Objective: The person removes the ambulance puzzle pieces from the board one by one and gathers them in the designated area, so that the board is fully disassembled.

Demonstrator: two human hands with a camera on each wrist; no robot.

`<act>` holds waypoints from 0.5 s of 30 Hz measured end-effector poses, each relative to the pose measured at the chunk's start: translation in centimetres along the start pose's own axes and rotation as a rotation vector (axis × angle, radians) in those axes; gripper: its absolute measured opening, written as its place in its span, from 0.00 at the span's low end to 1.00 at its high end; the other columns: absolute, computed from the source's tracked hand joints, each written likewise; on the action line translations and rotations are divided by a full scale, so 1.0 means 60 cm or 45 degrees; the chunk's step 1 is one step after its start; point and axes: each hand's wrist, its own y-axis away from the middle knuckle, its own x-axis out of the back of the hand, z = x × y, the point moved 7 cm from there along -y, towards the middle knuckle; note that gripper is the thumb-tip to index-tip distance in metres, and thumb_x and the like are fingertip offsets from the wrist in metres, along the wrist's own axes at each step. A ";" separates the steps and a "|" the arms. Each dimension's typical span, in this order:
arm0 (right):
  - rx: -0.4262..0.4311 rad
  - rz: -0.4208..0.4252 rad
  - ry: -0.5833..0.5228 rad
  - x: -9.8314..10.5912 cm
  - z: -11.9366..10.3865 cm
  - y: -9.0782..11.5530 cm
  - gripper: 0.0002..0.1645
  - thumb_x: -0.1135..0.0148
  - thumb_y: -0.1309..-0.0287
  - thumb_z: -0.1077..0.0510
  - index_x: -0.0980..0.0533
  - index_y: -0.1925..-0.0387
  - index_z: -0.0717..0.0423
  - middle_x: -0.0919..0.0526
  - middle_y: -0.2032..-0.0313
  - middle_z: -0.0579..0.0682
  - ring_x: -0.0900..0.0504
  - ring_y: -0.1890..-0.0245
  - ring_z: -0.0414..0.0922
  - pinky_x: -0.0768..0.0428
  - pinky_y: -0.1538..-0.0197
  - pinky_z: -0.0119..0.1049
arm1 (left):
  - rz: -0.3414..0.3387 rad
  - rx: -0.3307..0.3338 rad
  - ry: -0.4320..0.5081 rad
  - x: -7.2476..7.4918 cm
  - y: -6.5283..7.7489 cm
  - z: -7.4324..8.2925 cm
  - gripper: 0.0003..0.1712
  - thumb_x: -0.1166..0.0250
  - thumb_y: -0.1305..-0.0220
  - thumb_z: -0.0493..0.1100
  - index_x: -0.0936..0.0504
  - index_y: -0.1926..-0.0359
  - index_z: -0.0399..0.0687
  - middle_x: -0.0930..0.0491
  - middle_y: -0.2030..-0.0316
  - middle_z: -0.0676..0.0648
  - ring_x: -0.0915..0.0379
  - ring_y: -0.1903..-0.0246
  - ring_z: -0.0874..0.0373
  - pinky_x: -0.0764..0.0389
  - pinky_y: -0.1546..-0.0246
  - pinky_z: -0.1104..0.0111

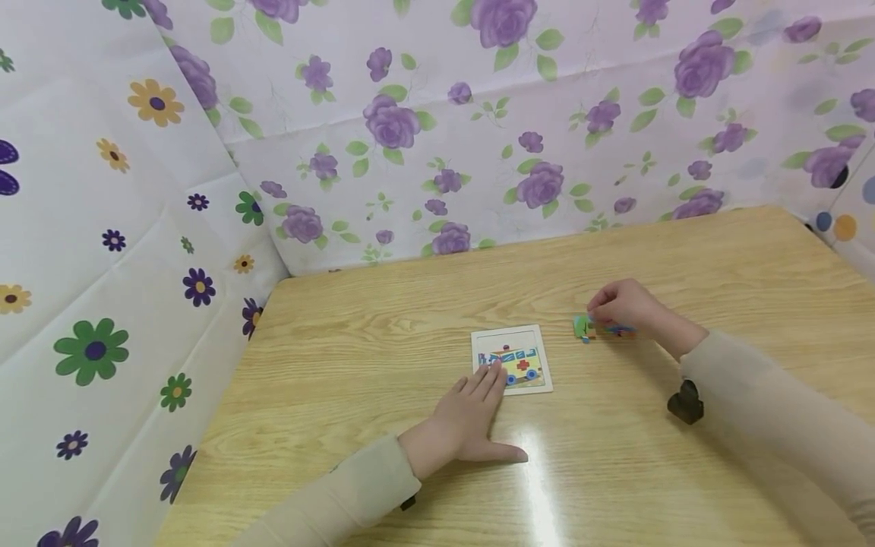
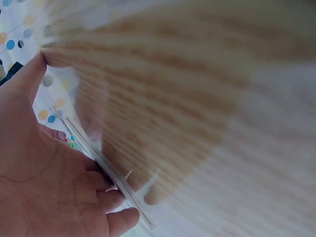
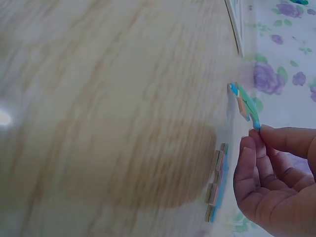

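A small square jigsaw tray (image 1: 544,382) with a white rim lies on the table, its lower part filled by a yellow ambulance picture (image 1: 522,365) with a red cross. My left hand (image 1: 472,414) rests on its lower left corner, fingers straight and thumb spread out to the side. To the right of the tray, my right hand (image 1: 623,305) pinches a green jigsaw piece (image 3: 250,102) between thumb and fingertips, the piece tilted in the right wrist view. Beneath that hand lie more jigsaw pieces (image 3: 217,185) with blue and pinkish faces, partly hidden in the head view.
The wood-grain table (image 1: 369,334) runs back to a wall hung with purple-flowered cloth (image 1: 390,121). On the left hangs a white cloth with coloured daisies (image 1: 92,351). Light glares off the tabletop below the tray.
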 end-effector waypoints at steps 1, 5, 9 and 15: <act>0.001 -0.003 -0.001 -0.001 0.001 0.000 0.15 0.42 0.41 0.63 0.25 0.57 0.72 0.20 0.69 0.52 0.22 0.69 0.42 0.19 0.63 0.36 | 0.000 -0.001 -0.002 -0.001 0.000 0.000 0.66 0.53 0.49 0.83 0.61 0.25 0.44 0.65 0.25 0.45 0.67 0.26 0.53 0.50 0.28 0.58; 0.003 0.001 0.008 -0.003 0.001 -0.001 0.14 0.41 0.42 0.63 0.24 0.58 0.72 0.19 0.69 0.53 0.20 0.69 0.43 0.19 0.63 0.36 | 0.005 -0.004 -0.011 -0.001 -0.001 0.000 0.66 0.53 0.49 0.83 0.61 0.25 0.45 0.64 0.25 0.46 0.67 0.26 0.53 0.49 0.28 0.57; -0.010 0.015 0.019 -0.003 0.002 -0.002 0.13 0.41 0.42 0.63 0.24 0.60 0.72 0.20 0.71 0.51 0.22 0.73 0.43 0.22 0.69 0.34 | 0.006 -0.001 -0.016 0.000 -0.001 0.000 0.66 0.53 0.49 0.83 0.61 0.25 0.45 0.64 0.25 0.46 0.66 0.26 0.53 0.49 0.28 0.57; -0.024 0.026 0.024 -0.003 -0.001 0.001 0.14 0.41 0.43 0.62 0.24 0.60 0.71 0.22 0.74 0.50 0.26 0.76 0.42 0.25 0.72 0.34 | -0.009 0.012 -0.020 -0.002 -0.002 -0.001 0.65 0.53 0.49 0.83 0.61 0.25 0.45 0.65 0.24 0.46 0.67 0.26 0.53 0.50 0.28 0.57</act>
